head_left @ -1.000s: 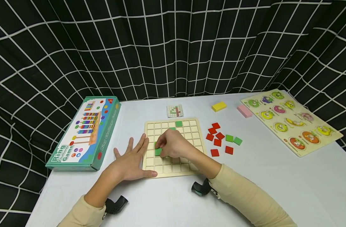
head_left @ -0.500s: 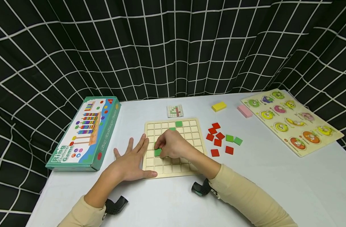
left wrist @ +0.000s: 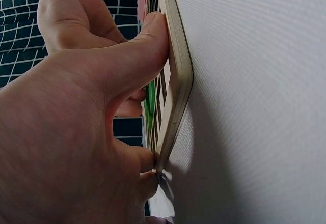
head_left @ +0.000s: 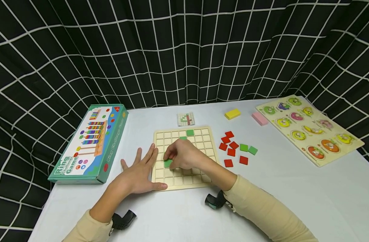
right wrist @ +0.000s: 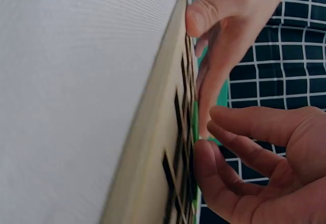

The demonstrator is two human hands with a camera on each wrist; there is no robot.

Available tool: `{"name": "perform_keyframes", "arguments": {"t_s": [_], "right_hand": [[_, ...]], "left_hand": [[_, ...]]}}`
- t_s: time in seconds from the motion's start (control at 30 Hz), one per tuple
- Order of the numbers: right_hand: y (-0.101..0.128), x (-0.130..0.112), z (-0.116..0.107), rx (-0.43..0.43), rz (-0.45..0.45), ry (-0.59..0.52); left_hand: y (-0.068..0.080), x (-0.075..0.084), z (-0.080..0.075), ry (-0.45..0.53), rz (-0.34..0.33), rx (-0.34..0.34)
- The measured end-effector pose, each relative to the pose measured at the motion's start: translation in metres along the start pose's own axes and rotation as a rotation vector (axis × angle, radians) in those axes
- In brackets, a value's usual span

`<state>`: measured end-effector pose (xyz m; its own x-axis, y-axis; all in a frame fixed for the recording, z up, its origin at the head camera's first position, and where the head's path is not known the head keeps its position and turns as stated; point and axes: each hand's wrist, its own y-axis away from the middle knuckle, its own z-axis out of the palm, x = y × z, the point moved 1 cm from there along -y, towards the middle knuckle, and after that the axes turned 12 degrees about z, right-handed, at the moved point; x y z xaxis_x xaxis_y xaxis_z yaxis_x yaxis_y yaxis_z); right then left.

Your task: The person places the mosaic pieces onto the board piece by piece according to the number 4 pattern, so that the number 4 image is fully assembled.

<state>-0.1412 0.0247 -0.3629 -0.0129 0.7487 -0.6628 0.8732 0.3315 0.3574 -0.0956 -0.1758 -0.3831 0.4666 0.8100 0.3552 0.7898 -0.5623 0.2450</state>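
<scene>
My right hand bends over the left part of a wooden grid board, thumb and index finger curled at a green square tile. In the right wrist view the fingertips are right at the board's face, by the thin green edge. The hand hides the middle squares. My left hand lies spread at the board's left edge, with the thumb on its near left corner. Two more green tiles show near the top of the board, one at the top row and one partly behind the right hand.
Several loose red tiles and two green tiles lie right of the board. Behind it is a small pattern card. Farther out are a yellow block, a pink block, a fruit puzzle board and a boxed ring game.
Both hands stay almost in place. The sliver of green beside the right index fingertip has shrunk. The whole head view has shifted slightly.
</scene>
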Motion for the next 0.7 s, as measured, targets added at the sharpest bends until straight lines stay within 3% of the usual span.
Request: {"name": "perform_keyframes", "arguments": {"t_s": [0.47,0.7], "right_hand": [[0.017,0.023,-0.044,0.074,-0.063,-0.036],[0.031,0.043,-0.069,0.159,-0.004,-0.041]], "left_hand": [[-0.001,-0.001,0.003,0.004,-0.006,0.008],[0.000,0.000,0.002,0.009,0.002,0.020]]}}
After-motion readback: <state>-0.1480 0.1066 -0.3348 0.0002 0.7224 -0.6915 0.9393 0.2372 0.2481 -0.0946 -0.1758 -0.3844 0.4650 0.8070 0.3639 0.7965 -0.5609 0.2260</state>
